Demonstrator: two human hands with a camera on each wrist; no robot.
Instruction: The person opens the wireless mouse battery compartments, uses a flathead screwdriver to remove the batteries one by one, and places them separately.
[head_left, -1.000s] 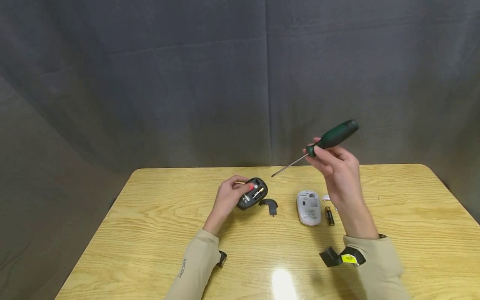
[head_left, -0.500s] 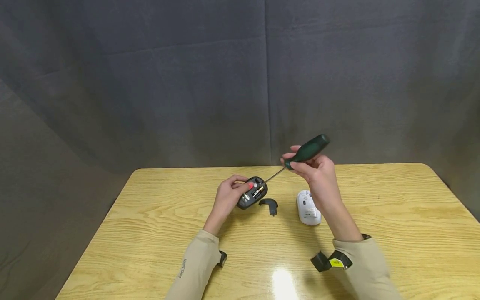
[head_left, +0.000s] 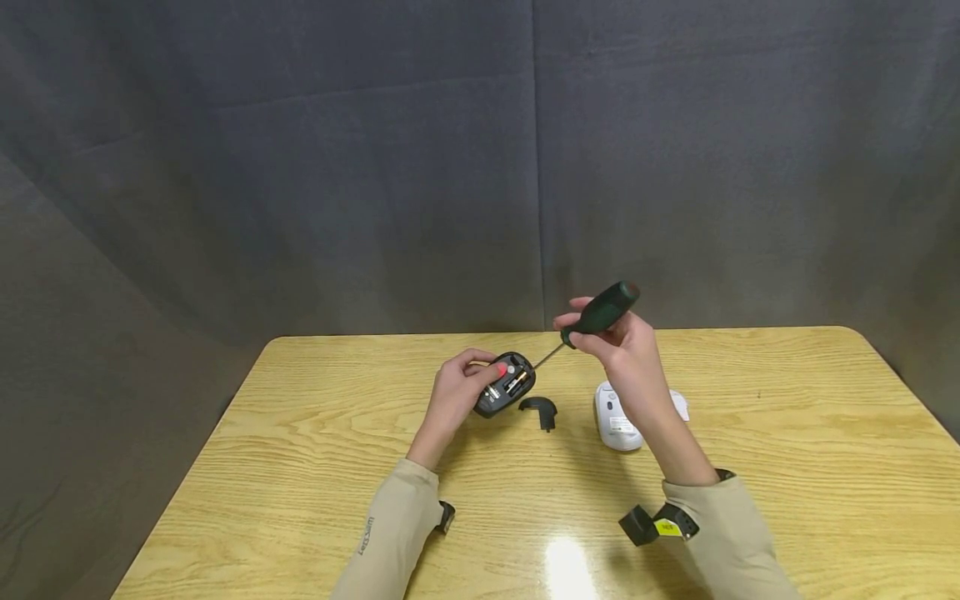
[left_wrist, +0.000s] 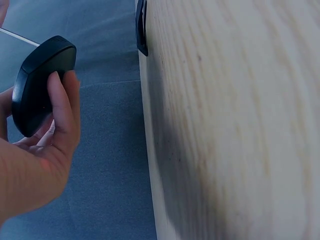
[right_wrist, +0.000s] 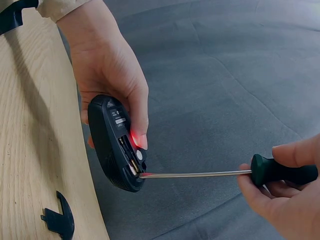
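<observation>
My left hand [head_left: 455, 392] grips a black computer mouse [right_wrist: 106, 142], its underside turned up and its battery bay uncovered. A battery [head_left: 517, 382] lies in that bay, and red light glows on the thumb. In my right hand [head_left: 628, 360] is a screwdriver [head_left: 602, 312] with a dark green handle, pinched near the collar. Its shaft [right_wrist: 200, 174] reaches the end of the mouse beside the battery; the tip appears to touch there. From the left wrist view, the fingers wrap the smooth top of the mouse [left_wrist: 42, 82].
A black battery cover [head_left: 539, 408] lies on the wooden table [head_left: 300, 467] just right of the mouse. Farther right, a white mouse [head_left: 617, 421] lies underside up, partly behind my right hand, with a white cover piece [head_left: 679, 405] beside it. A grey curtain [head_left: 375, 183] hangs behind.
My right hand has brought the screwdriver left and down, from apart from the black mouse to its end. The handle has tilted a little steeper. My left hand has stayed in place.
</observation>
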